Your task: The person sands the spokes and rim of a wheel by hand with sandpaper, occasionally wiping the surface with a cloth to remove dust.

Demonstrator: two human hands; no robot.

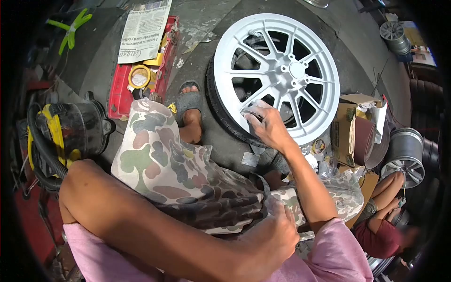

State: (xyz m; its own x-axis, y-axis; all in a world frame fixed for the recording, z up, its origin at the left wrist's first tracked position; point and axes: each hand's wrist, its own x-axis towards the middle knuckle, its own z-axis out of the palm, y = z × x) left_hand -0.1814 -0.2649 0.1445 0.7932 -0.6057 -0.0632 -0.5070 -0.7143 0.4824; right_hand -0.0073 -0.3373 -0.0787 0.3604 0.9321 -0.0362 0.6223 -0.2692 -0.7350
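- Two bare hands of ours show: our right hand (pixel 264 123), at the centre of the frame, has its fingers pressed together on a small pale sheet (pixel 253 113), which it holds flat against the white wheel (pixel 277 75).
- Our left hand (pixel 272 235), at the lower middle, lies curled over our camouflage shorts (pixel 183 169); we cannot tell whether it pinches anything.
- One white wheel fills the upper middle of the frame, lying in a black tyre (pixel 221 117) on the grey floor; we count roughly ten thin spokes around a hub with small bolt holes.
- One newspaper (pixel 144 30) lies at the upper left on a red toolbox (pixel 117 101); its headline letters are too small and bent for us to read.
- One roll of yellow tape (pixel 139 77) sits in that red box.
- One black and yellow vacuum (pixel 70 129) with a ribbed hose stands at the left edge.
- One open cardboard box (pixel 345 134) stands right of the wheel, with a dark red roll (pixel 369 143) leaning in it; the printing on the box is unreadable.
- Two more bare metal wheels show: one (pixel 406 152) at the right edge, one (pixel 394 35) at the upper right.
- One other person in a dark red shirt (pixel 380 237) crouches at the lower right.
- One foot in a grey sandal (pixel 190 110) rests beside the tyre.
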